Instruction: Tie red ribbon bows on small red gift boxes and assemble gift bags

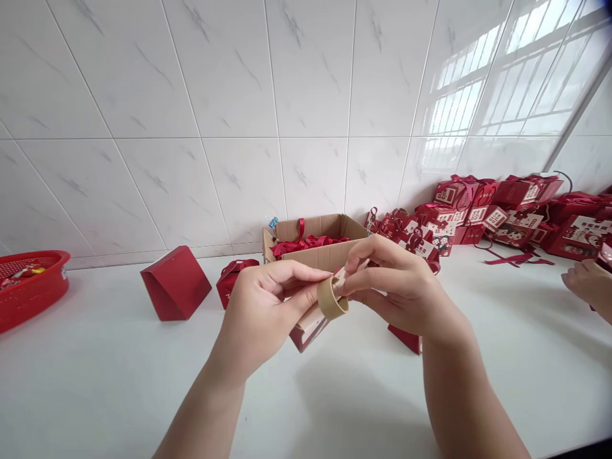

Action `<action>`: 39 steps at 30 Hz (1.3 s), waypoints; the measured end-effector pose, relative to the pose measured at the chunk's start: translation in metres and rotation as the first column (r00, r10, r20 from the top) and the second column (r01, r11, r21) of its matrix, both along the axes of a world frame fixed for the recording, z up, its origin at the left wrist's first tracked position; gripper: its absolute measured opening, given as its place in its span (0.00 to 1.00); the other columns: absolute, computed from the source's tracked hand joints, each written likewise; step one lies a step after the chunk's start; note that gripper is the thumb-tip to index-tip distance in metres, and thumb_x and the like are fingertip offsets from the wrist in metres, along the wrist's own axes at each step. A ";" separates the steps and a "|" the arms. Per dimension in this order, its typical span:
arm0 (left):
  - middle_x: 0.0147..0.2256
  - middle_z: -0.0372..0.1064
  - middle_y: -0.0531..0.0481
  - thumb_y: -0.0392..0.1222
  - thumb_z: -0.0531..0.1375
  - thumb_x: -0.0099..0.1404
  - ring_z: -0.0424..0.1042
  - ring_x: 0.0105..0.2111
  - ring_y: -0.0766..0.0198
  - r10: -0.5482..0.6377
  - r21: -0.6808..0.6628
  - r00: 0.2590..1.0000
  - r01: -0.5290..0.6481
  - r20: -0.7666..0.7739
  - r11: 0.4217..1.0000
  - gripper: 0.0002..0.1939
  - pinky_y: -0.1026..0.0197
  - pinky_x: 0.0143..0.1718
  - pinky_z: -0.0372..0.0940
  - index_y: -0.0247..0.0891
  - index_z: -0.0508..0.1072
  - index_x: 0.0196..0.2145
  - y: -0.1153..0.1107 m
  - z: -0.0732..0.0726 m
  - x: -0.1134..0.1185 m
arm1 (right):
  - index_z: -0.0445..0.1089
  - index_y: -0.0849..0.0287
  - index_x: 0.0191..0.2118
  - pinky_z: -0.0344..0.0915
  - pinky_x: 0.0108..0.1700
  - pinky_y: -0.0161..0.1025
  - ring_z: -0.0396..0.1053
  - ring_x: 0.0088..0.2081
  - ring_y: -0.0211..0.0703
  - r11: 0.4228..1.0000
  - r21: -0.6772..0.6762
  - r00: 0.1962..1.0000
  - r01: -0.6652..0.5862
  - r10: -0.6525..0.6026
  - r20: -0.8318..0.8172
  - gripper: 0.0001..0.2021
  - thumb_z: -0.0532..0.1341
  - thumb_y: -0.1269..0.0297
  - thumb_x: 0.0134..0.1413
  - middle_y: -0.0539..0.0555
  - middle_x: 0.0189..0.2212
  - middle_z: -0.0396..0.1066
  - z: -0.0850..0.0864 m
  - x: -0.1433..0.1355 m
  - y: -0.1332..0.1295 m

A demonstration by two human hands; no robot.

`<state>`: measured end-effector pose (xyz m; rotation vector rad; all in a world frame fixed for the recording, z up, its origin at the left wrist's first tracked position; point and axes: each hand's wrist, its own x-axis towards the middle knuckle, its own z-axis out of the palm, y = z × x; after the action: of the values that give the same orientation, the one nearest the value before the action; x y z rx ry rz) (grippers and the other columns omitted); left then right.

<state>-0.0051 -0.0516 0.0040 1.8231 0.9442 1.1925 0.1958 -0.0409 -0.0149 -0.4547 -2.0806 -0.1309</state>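
Between my two hands, above the white table, is a small red and cream gift box (310, 331), tilted and mostly covered by my fingers. My left hand (261, 312) is closed, gripping its upper part with thumb and fingers. A tan ring-shaped band (333, 299) stands out at the front, beside my left thumb; whether it is tape or a paper loop is unclear. My right hand (399, 287) pinches at the box's top edge, just right of the band. What its fingertips hold is hidden. A red piece (406, 340) lies partly behind my right wrist.
A cardboard box (313, 256) of red ribbons stands by the tiled wall. To its left are a small red box (229, 280), a larger red box (176, 284) and a red basket (36, 299). Ribboned gift boxes (471, 204) pile up at right, near another person's hand (590, 280).
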 end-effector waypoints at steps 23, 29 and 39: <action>0.31 0.76 0.48 0.36 0.60 0.63 0.74 0.28 0.64 -0.249 0.193 0.968 0.250 -0.031 0.949 0.07 0.63 0.28 0.70 0.37 0.77 0.38 -0.004 -0.004 -0.005 | 0.70 0.59 0.36 0.67 0.29 0.31 0.66 0.31 0.32 0.999 0.017 0.999 -0.036 0.035 0.008 0.08 0.58 0.78 0.57 0.52 0.34 0.61 0.004 0.003 -0.010; 0.30 0.75 0.51 0.37 0.61 0.63 0.74 0.29 0.67 -0.210 0.161 0.977 0.212 -0.026 0.964 0.06 0.69 0.27 0.69 0.39 0.78 0.37 -0.002 -0.006 -0.001 | 0.70 0.59 0.36 0.66 0.30 0.31 0.65 0.31 0.31 1.000 0.012 1.000 -0.007 0.007 0.025 0.08 0.58 0.78 0.56 0.52 0.35 0.61 0.003 0.003 -0.008; 0.48 0.71 0.48 0.33 0.64 0.59 0.72 0.47 0.61 -0.286 0.240 0.958 0.283 -0.020 0.929 0.22 0.65 0.44 0.73 0.42 0.69 0.51 0.002 -0.007 -0.004 | 0.66 0.58 0.36 0.70 0.38 0.36 0.69 0.40 0.38 0.999 0.028 0.999 0.023 -0.022 -0.045 0.08 0.58 0.79 0.56 0.53 0.37 0.67 0.005 -0.001 -0.005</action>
<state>-0.0095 -0.0493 -0.0032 2.0565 0.5173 1.1728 0.1948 -0.0457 -0.0100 -0.4597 -2.0277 -0.1616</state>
